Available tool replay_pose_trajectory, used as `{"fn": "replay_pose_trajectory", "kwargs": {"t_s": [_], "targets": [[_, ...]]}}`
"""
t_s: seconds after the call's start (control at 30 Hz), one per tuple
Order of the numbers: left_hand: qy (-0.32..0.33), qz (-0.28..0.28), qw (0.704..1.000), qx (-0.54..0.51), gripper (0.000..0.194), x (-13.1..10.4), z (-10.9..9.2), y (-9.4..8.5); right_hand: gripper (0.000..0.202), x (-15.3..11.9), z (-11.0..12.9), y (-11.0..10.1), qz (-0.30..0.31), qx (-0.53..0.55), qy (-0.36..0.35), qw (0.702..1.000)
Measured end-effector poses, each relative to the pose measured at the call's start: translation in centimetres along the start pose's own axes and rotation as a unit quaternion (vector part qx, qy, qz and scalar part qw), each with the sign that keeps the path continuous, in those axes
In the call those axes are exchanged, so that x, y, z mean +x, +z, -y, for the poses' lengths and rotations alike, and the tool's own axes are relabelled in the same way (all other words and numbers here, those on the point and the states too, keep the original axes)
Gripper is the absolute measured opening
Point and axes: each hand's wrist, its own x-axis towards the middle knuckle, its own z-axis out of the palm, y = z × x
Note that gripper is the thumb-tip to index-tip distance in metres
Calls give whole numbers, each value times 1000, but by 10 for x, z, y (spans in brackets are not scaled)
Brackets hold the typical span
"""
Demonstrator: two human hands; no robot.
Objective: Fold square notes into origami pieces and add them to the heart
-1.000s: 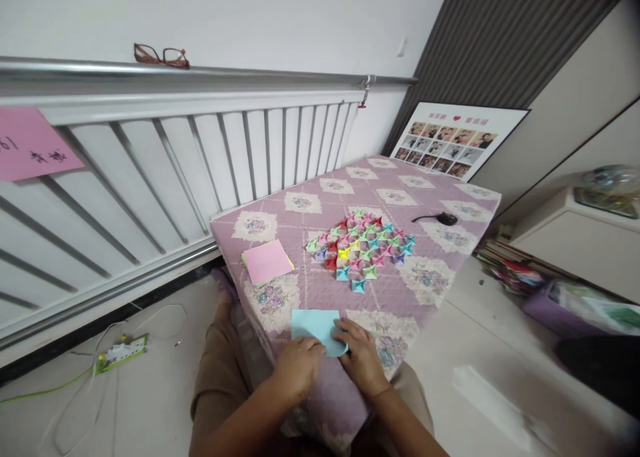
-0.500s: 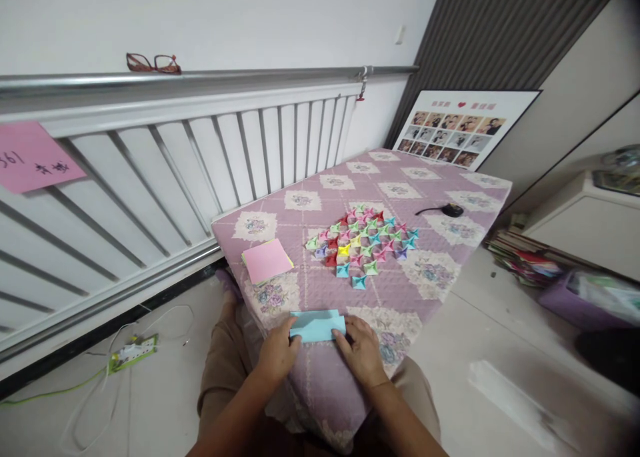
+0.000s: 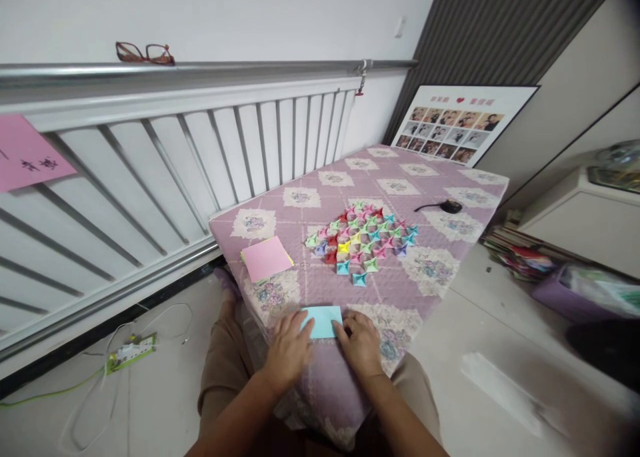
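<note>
A sheet of light blue paper (image 3: 323, 323), folded into a flat rectangle, lies on the cloth-covered table in front of me. My left hand (image 3: 290, 342) holds it down at the left end, thumb and fingertips on the paper. At the opposite end, my right hand (image 3: 361, 340) grips the edge, thumb on top and fingers curled; their tips are partly hidden. Beyond the hands stand several small folded paper pieces (image 3: 355, 239) in many colours, grouped in rows. To the left rests a stack of square paper (image 3: 267, 259), pink on top.
The table (image 3: 320, 280) has a purple patterned cloth. A black object with a strap (image 3: 451, 206) lies at its right. Along the left runs a white radiator (image 3: 200, 150), with glasses (image 3: 145, 53) on the pipe above. A photo board (image 3: 463, 125) leans at the far end.
The blue paper's offset upper and lower layers now look like one even rectangle. My left hand has moved right and further over the paper; my right hand stays at its right end.
</note>
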Motion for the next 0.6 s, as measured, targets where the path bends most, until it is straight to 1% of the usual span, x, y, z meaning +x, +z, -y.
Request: {"fn": "replay_pose_trajectory", "kwargs": {"t_s": [0.03, 0.1, 0.2, 0.3, 0.4, 0.6], "targets": [[37, 26, 999, 12, 55, -1, -1, 3, 32, 0, 0, 0, 0, -2, -1, 1000], [75, 68, 994, 28, 68, -2, -1, 8, 31, 0, 1, 0, -4, -4, -5, 1000], [74, 109, 990, 39, 81, -2, 3, 12, 31, 1, 2, 0, -10, -13, -9, 1000], [75, 141, 986, 39, 85, -1, 7, 11, 31, 1, 2, 0, -9, -16, -7, 1000], [73, 156, 985, 33, 84, -1, 9, 11, 30, 0, 2, 0, -4, -15, -4, 1000], [70, 158, 985, 13, 82, 0, 7, 10, 26, 1, 3, 0, -1, -27, 2, 1000]]}}
